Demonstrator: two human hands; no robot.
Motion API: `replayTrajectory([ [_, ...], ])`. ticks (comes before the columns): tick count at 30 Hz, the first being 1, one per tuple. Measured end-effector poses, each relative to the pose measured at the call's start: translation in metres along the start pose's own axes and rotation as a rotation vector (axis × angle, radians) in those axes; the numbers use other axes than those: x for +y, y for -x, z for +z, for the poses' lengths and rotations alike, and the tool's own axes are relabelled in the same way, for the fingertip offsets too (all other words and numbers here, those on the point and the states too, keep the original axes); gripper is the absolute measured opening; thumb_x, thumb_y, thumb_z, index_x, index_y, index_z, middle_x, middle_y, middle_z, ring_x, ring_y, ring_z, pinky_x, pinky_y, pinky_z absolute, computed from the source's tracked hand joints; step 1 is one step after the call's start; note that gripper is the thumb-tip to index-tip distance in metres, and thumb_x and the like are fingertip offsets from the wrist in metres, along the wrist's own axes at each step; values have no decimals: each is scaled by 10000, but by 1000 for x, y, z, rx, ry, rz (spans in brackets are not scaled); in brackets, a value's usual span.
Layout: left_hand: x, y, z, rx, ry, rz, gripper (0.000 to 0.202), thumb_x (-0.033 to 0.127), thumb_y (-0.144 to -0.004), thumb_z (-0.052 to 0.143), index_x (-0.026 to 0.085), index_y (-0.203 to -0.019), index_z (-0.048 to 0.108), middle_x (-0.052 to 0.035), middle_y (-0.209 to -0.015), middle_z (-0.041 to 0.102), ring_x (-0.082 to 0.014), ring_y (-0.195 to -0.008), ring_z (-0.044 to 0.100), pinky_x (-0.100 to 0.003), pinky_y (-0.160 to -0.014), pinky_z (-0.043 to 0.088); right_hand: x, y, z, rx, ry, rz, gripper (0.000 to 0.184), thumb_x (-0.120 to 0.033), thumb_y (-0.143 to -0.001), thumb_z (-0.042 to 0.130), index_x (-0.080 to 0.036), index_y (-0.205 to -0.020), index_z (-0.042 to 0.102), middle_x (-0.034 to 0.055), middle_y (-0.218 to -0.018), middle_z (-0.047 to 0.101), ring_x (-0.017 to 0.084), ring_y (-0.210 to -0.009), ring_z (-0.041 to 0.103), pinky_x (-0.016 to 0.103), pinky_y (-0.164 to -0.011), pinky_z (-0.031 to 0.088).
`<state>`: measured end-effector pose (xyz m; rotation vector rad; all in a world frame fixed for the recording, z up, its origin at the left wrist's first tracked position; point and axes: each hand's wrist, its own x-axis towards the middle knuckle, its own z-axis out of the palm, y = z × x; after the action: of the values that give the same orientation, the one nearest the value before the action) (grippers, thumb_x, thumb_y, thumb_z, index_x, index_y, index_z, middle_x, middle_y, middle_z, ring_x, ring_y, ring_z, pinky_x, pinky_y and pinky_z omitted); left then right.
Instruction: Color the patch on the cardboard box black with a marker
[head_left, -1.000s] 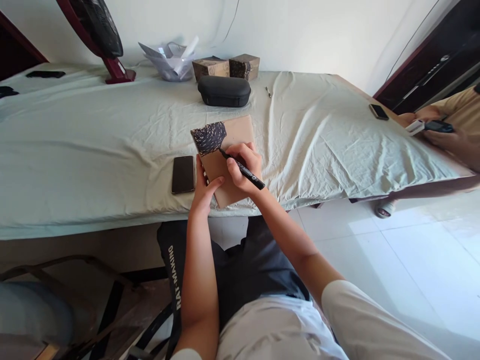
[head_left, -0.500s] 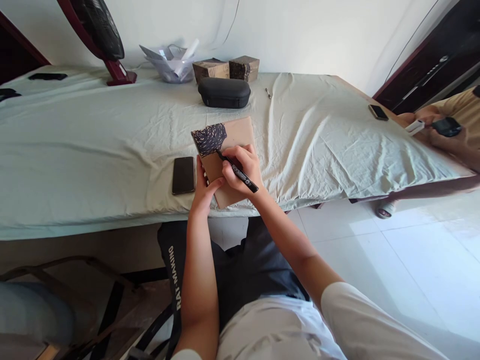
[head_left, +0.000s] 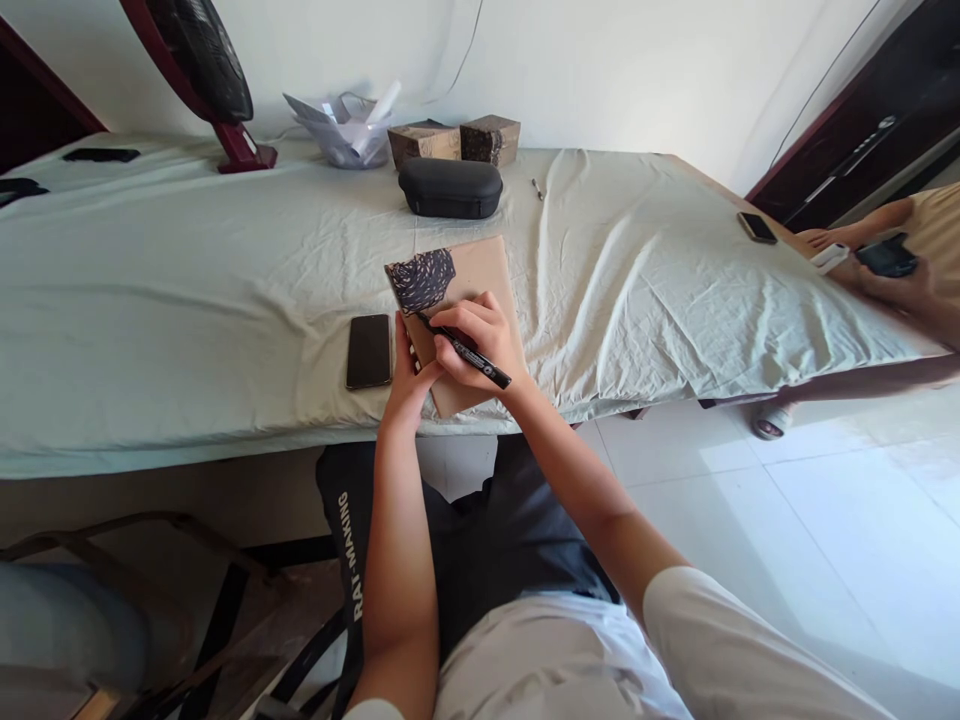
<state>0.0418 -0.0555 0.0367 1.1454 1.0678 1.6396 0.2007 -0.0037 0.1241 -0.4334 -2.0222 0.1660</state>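
A brown cardboard box lies tilted on the cloth in front of me, with a dense black pattern of curved strokes at its upper left corner. My left hand grips the box's left edge, thumb on top and fingers down the side. Pinched in my right hand is a black marker, its tip on the cardboard just below the pattern's lower left edge. The right hand rests on the box and covers part of its middle. Left of the box lies a dark smartphone, close to my left hand.
Behind the box sit a black zip case, two patterned cardboard boxes, a clear plastic container and a red fan. At the right, another person's hands hold a dark device near a phone.
My right hand and the marker have shifted left and slightly down, bringing the tip nearer the box's left edge. The left hand keeps its hold. The other person's hand moved a little.
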Motion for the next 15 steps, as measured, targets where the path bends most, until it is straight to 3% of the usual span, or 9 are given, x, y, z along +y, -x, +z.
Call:
replayTrajectory([
  [2, 0, 0, 0, 4, -9, 10, 1138, 575, -847, 961, 441, -1818, 382, -96, -1835, 487, -383, -1701, 499, -567, -1348, 492, 1, 1, 0, 36, -74, 6, 196, -398, -1072, 578, -270, -1086, 726, 36, -900, 802, 224, -765, 685, 455, -886, 551],
  [4, -1, 2, 1, 17, -15, 9, 1130, 556, -837, 959, 448, -1811, 396, -101, -1797, 534, -374, -1616, 592, -551, -1269, 574, -2, 5, -1, 86, -162, 111, 261, -505, -1073, 607, -283, -1088, 743, 50, -903, 796, 234, -774, 689, 449, -855, 578],
  [9, -4, 3, 1, 96, -62, 58, 1120, 562, -804, 954, 439, -1792, 441, -110, -1725, 607, -349, -1444, 711, -490, -1155, 654, -10, 24, -21, 290, -297, 678, 489, -777, -1015, 632, -315, -1121, 748, 90, -969, 782, 302, -920, 751, 487, -878, 621],
  [12, -9, 1, -4, 159, -115, 133, 1243, 620, -768, 963, 401, -1834, 362, -139, -1775, 538, -365, -1499, 676, -474, -1169, 646, 0, 40, -45, 448, -288, 796, 462, -727, -985, 688, -349, -1249, 706, 88, -1069, 791, 281, -882, 742, 459, -794, 622],
  [15, -14, -1, -16, 240, -160, 188, 1423, 628, -703, 991, 369, -1875, 227, -169, -1832, 433, -387, -1590, 599, -475, -1239, 600, 25, 59, -67, 404, -330, 843, 485, -627, -1005, 635, -371, -1416, 647, 102, -1358, 796, 218, -831, 754, 406, -767, 624],
])
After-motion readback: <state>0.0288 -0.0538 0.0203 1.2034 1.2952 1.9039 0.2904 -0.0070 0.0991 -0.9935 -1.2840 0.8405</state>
